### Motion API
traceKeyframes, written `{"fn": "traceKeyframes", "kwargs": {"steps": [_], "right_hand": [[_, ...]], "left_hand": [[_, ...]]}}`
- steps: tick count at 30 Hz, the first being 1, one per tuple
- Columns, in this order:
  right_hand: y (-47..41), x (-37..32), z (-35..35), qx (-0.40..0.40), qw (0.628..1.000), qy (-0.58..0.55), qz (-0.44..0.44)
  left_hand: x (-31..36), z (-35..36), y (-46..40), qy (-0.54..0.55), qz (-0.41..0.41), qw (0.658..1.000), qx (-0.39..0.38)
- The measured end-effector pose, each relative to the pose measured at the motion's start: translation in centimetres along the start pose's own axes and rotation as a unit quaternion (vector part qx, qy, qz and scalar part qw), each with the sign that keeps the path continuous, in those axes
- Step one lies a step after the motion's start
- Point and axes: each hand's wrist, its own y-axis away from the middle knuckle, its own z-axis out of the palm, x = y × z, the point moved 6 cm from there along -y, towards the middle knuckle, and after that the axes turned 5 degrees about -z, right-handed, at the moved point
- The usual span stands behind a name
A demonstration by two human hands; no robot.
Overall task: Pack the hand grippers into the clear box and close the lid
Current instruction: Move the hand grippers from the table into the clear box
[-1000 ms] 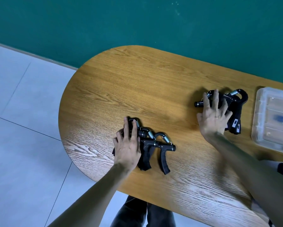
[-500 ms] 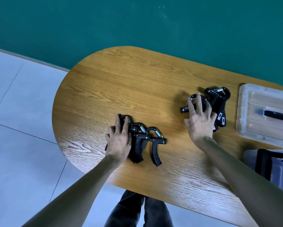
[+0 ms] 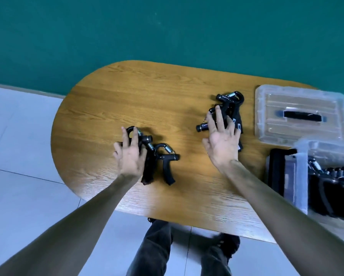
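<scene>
Two piles of black hand grippers lie on the wooden table (image 3: 167, 90). My left hand (image 3: 130, 154) lies over the left pile (image 3: 163, 162), fingers straight and spread. My right hand (image 3: 223, 138) lies over the right pile (image 3: 230, 104), fingers also straight. At the right edge stands the clear box (image 3: 304, 176) with several black grippers inside. Its clear lid (image 3: 300, 114), with a black handle, lies flat on the table behind the box.
A black case (image 3: 276, 172) sits against the box's left side. The table's rounded end is at the left, with white floor tiles below it. A green wall runs behind. My legs and shoes show under the near edge.
The view has swung right, bringing the clear box and more of the lid into sight. Both hands stay spread over their piles of grippers.
</scene>
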Motion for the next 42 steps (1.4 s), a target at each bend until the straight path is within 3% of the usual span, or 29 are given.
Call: {"fn": "traceKeyframes", "kwargs": {"steps": [6, 12, 19, 28, 42], "right_hand": [[2.3, 0.7, -5.6, 0.04, 0.998, -0.014, -0.038], [7.2, 4.6, -11.1, 0.079, 0.995, -0.052, -0.017], [15.9, 15.8, -16.3, 0.071, 0.996, -0.024, 0.043], [22.9, 27.5, -18.7, 0.076, 0.987, -0.026, 0.138], [24.1, 32.5, -11.6, 0.023, 0.984, -0.065, 0.164]], "left_hand": [[8.2, -2.1, 4.4, 0.031, 0.067, 0.995, 0.067], [16.0, -3.4, 9.5, 0.056, 0.065, 0.991, 0.098], [27.7, -3.5, 19.2, 0.075, 0.098, 0.99, 0.067], [39.4, 1.4, 27.3, 0.047, 0.179, 0.983, 0.004], [42.3, 9.2, 28.2, -0.059, 0.214, 0.974, -0.041]]}}
